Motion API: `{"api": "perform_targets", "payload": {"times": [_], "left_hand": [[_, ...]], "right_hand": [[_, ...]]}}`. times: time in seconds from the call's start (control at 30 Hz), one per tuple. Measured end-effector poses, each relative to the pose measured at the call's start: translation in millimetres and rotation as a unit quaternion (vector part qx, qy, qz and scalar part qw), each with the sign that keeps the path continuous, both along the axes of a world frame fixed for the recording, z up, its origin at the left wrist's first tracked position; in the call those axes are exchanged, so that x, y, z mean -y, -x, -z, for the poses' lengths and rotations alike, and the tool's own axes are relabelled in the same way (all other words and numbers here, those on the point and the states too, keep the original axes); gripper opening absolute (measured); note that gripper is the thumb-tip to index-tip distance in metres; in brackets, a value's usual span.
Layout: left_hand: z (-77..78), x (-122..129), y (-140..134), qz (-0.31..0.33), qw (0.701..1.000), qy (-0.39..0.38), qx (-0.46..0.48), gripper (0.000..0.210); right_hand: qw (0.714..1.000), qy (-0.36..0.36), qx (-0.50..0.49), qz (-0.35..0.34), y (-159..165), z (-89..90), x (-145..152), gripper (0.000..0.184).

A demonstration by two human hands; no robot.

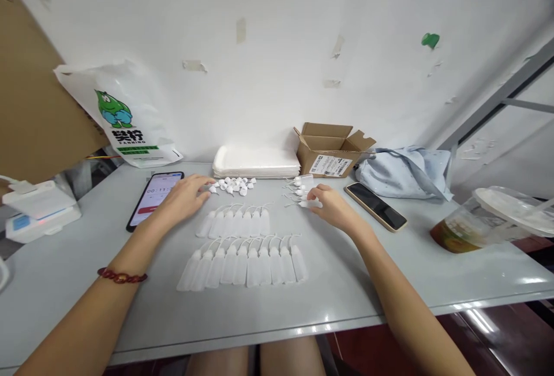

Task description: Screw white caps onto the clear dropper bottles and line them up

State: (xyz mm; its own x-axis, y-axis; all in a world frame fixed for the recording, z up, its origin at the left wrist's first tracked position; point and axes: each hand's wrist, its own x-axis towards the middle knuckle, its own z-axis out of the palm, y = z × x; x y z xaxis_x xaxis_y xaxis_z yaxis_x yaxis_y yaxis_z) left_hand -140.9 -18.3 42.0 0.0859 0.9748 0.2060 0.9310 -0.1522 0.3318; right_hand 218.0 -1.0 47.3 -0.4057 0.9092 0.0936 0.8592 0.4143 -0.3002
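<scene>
My left hand [188, 196] reaches to the edge of a pile of small white caps [236, 184], thumb and forefinger apart, with one cap close to the fingertips. At the right, my right hand [331, 206] has its fingers bent round the end of a small translucent squeeze bottle [308, 203] lying on the table. Beyond that hand lie several similar bottles [304, 181], their thin strings pointing left. Two rows of the same bottles with strung caps lie in front of me, a shorter far row [240, 223] and a longer near row [242, 266].
A phone showing a timer [145, 200] lies beside my left hand; a dark-screened phone [376, 207] is at the right. White stacked trays [257, 162], an open cardboard box [331, 157], blue cloth [402, 171], a drink cup [489, 220] and a white bag [130, 116] stand around the table.
</scene>
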Motion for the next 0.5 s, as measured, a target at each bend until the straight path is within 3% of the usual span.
{"api": "perform_targets", "payload": {"times": [0.17,0.5], "left_hand": [[4.2,-1.8,-2.9,0.019,1.000,0.002,-0.006,0.039],[4.2,0.3,-3.9,-0.012,0.999,0.033,-0.019,0.042]], "right_hand": [[1.000,-0.022,-0.012,-0.009,0.0,0.2,1.6,0.015],[0.998,-0.014,-0.046,-0.026,8.3,-3.5,4.9,0.019]]}}
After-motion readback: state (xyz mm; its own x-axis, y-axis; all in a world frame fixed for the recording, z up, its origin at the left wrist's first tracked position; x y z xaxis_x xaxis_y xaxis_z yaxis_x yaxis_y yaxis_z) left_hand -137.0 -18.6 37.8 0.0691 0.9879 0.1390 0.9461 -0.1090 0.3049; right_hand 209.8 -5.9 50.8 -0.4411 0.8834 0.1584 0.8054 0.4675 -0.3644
